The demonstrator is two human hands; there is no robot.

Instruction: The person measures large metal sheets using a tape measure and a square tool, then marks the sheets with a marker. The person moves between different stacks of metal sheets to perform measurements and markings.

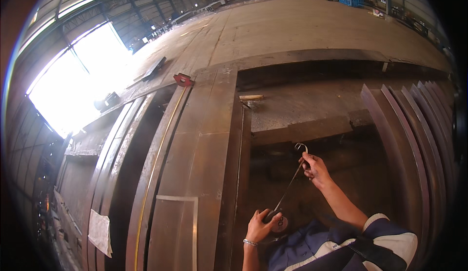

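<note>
My left hand (258, 226) grips a round dark tape measure case (279, 222) low in the picture. Its thin tape blade (289, 185) runs up and to the right to my right hand (314, 168), which pinches the blade near its metal end hook (302, 147). Both hands hover over a dark recess beside a long rusty steel plate (200, 149). A bracelet sits on my left wrist.
Several upright curved steel plates (414, 139) stand at the right. A red clamp-like piece (184, 80) lies at the long plate's far end, and a yellow line (156, 163) runs along a beam. A white paper patch (100, 232) is stuck at lower left. Bright doorway at left.
</note>
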